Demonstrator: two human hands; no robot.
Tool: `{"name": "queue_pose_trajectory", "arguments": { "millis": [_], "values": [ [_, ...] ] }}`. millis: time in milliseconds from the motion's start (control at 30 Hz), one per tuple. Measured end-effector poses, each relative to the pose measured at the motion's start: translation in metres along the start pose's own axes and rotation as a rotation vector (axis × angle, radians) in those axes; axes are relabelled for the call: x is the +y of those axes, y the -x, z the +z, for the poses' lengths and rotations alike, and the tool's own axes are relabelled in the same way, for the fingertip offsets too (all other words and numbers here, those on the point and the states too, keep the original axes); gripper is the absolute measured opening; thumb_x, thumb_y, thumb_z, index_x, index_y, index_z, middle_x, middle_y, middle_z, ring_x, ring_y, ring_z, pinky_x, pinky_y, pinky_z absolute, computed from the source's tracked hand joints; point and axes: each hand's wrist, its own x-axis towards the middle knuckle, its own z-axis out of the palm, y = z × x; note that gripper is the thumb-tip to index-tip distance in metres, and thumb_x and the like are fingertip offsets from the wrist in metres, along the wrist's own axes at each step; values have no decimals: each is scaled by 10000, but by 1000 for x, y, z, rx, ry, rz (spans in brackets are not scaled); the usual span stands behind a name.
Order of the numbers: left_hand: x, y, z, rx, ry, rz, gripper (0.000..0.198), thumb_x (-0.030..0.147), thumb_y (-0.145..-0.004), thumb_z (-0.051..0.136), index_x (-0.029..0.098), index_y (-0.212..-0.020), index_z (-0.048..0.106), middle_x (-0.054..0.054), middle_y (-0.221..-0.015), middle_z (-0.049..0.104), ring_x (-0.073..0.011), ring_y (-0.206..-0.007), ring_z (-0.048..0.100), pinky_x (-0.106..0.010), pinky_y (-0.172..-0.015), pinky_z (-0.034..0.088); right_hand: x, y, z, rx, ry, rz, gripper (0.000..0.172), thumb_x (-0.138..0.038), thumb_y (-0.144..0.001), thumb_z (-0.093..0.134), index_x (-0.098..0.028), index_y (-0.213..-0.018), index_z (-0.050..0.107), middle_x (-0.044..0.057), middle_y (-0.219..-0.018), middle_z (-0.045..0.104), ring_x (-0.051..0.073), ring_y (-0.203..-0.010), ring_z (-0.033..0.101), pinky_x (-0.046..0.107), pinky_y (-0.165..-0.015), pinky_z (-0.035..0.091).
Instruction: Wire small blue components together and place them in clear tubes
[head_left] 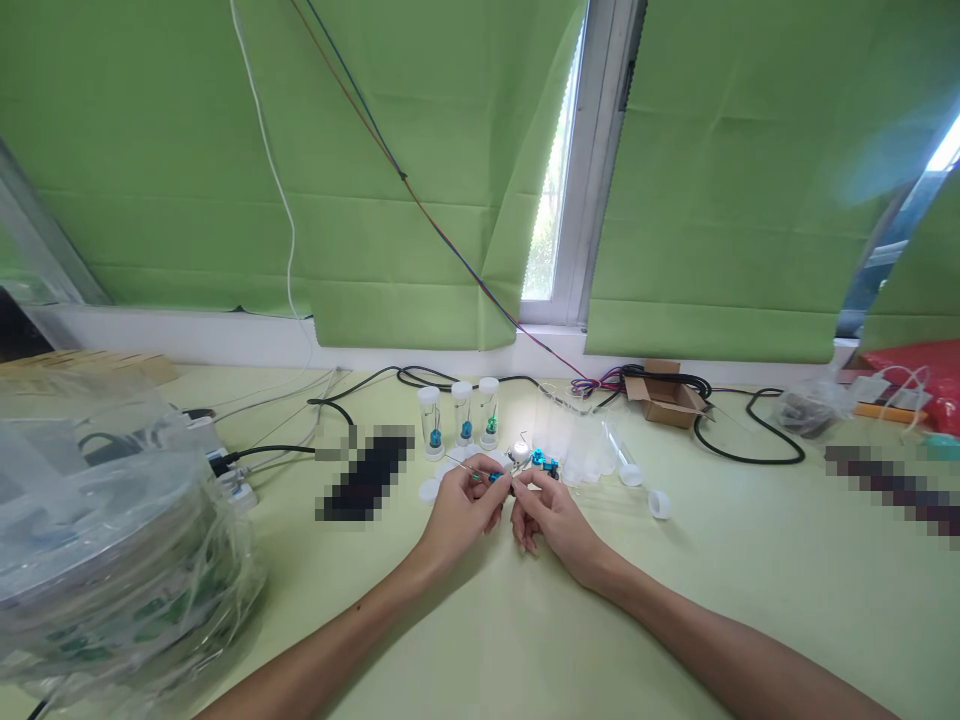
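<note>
My left hand (pixel 463 503) and my right hand (pixel 546 510) meet at the middle of the yellow-green table (pixel 480 620). Both pinch a small blue part on a thin metal wire (pixel 491 477), the left fingers closed on the wire, the right fingertips pressed at its right end. Just behind them lie more small blue parts (pixel 544 462) and a white cap (pixel 520 452). Three upright clear tubes with white caps (pixel 462 417) stand behind my left hand, each with a blue or green piece inside. Several empty clear tubes (pixel 592 450) stand and lie to the right.
A large stack wrapped in clear plastic (pixel 105 540) fills the left side. Black cables (pixel 720 440) run along the back by a small cardboard box (pixel 664 398). Loose white caps (pixel 660 503) lie on the table. Green blinds (pixel 375 170) cover the window behind.
</note>
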Motion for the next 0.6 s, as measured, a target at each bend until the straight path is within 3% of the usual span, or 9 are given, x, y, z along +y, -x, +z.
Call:
{"name": "queue_pose_trajectory", "arguments": {
  "millis": [200,433,600],
  "values": [
    [1,2,1,-33,18,27,337,494,-773,672,187,-812,538,52,-534,530,-78,-388,437,-199,-404,301,5,-2,0,8,-1,-9,473,-642,-855,519,-178,-761,518,-41,-487,542,87,-370,460,199,-362,357],
    [3,3,2,-48,1,28,316,477,-799,654,188,-808,529,61,-467,491,-78,-393,402,-190,-405,277,7,-3,0,43,25,29,618,-712,-854,433,-142,-667,579,-14,-459,520,92,-367,467,211,-369,363],
    [1,1,1,-6,22,5,326,482,-781,675,187,-813,541,52,-473,512,-88,-387,428,-200,-411,303,4,-2,1,76,-14,43,521,-685,-846,490,-172,-774,538,-39,-483,544,97,-376,482,206,-369,373]
  ]
}}
